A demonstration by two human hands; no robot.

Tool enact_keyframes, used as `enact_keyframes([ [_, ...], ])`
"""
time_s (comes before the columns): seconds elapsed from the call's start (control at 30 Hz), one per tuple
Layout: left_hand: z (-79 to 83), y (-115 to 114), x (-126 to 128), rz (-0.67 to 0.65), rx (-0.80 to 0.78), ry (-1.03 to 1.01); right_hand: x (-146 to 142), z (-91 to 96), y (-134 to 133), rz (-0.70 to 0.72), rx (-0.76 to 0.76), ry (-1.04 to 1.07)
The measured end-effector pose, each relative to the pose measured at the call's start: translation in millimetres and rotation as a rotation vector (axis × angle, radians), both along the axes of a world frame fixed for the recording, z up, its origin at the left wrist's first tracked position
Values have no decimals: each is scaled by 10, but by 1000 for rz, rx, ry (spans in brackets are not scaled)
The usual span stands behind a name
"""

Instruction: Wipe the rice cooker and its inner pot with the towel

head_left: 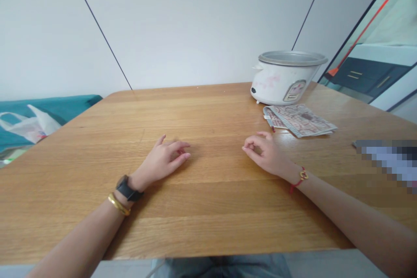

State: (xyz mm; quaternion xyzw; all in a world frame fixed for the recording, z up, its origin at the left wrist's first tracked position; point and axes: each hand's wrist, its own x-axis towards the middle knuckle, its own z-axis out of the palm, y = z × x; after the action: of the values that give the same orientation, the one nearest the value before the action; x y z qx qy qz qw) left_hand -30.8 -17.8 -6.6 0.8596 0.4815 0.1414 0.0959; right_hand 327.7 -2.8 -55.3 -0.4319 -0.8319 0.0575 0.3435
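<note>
Both of my hands rest on a wooden table (202, 208). My left hand (162, 160) lies left of centre with its fingers loosely stretched toward the right and nothing in it; a black watch and a gold bangle sit on that wrist. My right hand (266, 153) lies right of centre, fingers curled inward with thumb and fingertips close together, and nothing shows inside them. A red cord bracelet circles that wrist. A folded patterned cloth (299, 120) lies just beyond my right hand.
A white rice cooker (285, 77) without a lid stands at the table's far right, behind the cloth. A blurred-out object (387, 160) lies at the right edge. A teal seat with a white plastic bag (29, 126) is beyond the table's left side.
</note>
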Motion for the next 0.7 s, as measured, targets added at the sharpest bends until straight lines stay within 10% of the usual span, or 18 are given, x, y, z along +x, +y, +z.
enact_keyframes([
  [0.7,-46,31,-49,-51,12,-48,2,-18,-2,4,-27,-11],
])
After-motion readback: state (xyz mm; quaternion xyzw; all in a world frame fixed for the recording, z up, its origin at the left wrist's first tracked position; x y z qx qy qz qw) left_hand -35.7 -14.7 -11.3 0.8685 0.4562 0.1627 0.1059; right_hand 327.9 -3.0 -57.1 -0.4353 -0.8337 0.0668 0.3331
